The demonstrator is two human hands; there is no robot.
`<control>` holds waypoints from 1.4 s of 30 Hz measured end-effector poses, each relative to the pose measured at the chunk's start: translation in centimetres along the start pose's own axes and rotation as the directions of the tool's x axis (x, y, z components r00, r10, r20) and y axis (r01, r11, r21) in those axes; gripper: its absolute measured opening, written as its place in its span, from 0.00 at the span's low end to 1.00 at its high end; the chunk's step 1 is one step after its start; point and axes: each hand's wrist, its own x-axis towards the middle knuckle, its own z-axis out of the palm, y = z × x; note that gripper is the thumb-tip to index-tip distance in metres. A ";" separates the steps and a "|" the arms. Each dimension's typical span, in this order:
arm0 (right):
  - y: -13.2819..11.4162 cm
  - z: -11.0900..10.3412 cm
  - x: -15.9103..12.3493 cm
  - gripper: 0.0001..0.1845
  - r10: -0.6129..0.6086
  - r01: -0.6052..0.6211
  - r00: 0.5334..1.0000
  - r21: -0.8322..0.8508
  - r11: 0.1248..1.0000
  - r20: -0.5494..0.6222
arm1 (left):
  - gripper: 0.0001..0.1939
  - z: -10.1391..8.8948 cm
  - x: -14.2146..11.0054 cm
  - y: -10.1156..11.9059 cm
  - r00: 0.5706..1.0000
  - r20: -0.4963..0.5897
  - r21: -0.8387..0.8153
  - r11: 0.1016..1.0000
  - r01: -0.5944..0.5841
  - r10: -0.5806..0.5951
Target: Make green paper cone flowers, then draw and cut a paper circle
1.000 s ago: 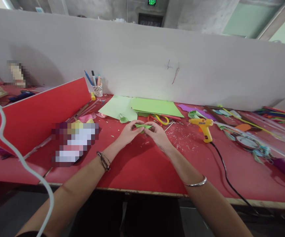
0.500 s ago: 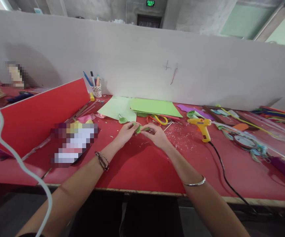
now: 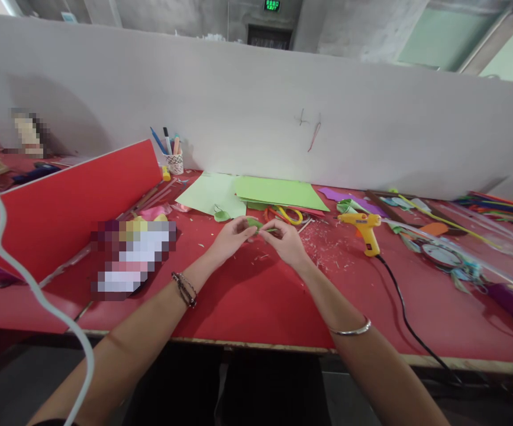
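Count them up: one left hand [image 3: 233, 238], one right hand [image 3: 286, 241], that makes two! One green piece [image 3: 253, 222] held, one yellow glue gun [image 3: 365, 228], one pen cup [image 3: 175, 164], at least three pens [image 3: 167, 142], one red board [image 3: 83, 201], one silver bangle [image 3: 354, 332]!

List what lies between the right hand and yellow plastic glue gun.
Head view: thin whitish scraps scattered over the red tabletop, and a slim pale stick near the right hand.

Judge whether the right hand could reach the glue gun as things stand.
Likely yes: nothing tall stands between the right hand and the glue gun, though that hand pinches a green piece.
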 end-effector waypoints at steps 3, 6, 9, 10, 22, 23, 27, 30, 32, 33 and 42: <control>-0.1 0.1 -0.1 0.06 0.004 -0.004 0.999 0.005 1.000 -0.034 | 0.13 -0.1 0.1 -0.3 0.999 0.039 0.049 0.999 0.013 -0.015; -0.2 0.2 -0.1 0.06 0.012 -0.012 0.999 -0.007 1.000 -0.044 | 0.14 -0.4 0.1 -0.6 0.993 0.113 0.128 0.992 0.016 -0.031; -0.3 0.3 -0.1 0.06 0.029 -0.029 0.999 -0.010 1.000 -0.044 | 0.16 -0.5 0.1 -0.7 0.991 0.124 0.180 0.983 0.021 -0.044; -0.3 0.3 -0.1 0.06 0.035 -0.035 0.998 -0.002 0.999 -0.043 | 0.16 -0.5 0.1 -0.7 0.991 0.124 0.191 0.981 0.020 -0.044; -0.3 0.3 -0.1 0.07 0.096 -0.098 0.995 0.122 0.988 0.022 | 0.17 -0.2 -0.1 -0.5 0.986 0.162 0.222 0.975 -0.002 -0.035; -0.3 0.3 -0.1 0.07 0.089 -0.091 0.996 0.119 0.989 0.022 | 0.17 -0.2 -0.2 -0.4 0.985 0.170 0.224 0.975 0.001 -0.040; -0.2 0.4 -0.1 0.07 0.070 -0.069 0.998 0.105 0.992 -0.006 | 0.17 -0.1 -0.3 -0.1 0.985 0.166 0.182 0.983 0.018 -0.049; 0.1 0.5 -0.1 0.07 0.063 -0.062 0.998 0.092 0.994 -0.009 | 0.17 -0.3 -0.1 -0.2 0.983 0.170 0.160 0.986 0.042 -0.070; 0.3 0.5 -0.1 0.08 0.064 -0.063 0.998 0.079 0.995 -0.011 | 0.16 -0.5 0.0 -0.3 0.981 0.187 0.158 0.987 0.030 -0.059; 0.3 0.5 -0.1 0.09 0.064 -0.063 0.998 0.073 0.995 -0.013 | 0.16 -0.6 0.0 -0.3 0.979 0.196 0.157 0.987 0.017 -0.048; 0.3 0.5 -0.1 0.09 0.072 -0.071 0.997 0.042 0.997 -0.039 | 0.13 -0.4 0.0 0.2 0.983 0.181 0.428 0.899 -0.090 0.012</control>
